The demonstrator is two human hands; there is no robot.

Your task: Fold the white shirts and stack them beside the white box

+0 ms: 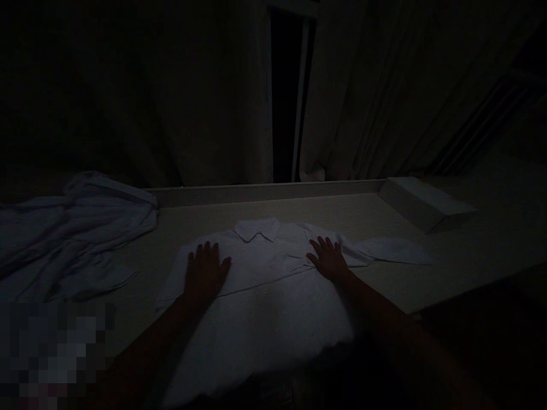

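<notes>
A white collared shirt (265,296) lies spread flat on a pale surface (342,219), collar toward the far edge. My left hand (205,272) rests flat on the shirt's left shoulder area, fingers apart. Flat on the right shoulder area is my right hand (328,259), near where the right sleeve (393,250) stretches out sideways. Neither hand grips anything. The scene is very dark.
A crumpled pile of pale cloth (72,228) lies at the left. A pale box-shaped object (425,202) sits at the back right. Curtains (205,91) hang behind the surface with a dark gap between them. The lower left corner is blurred out.
</notes>
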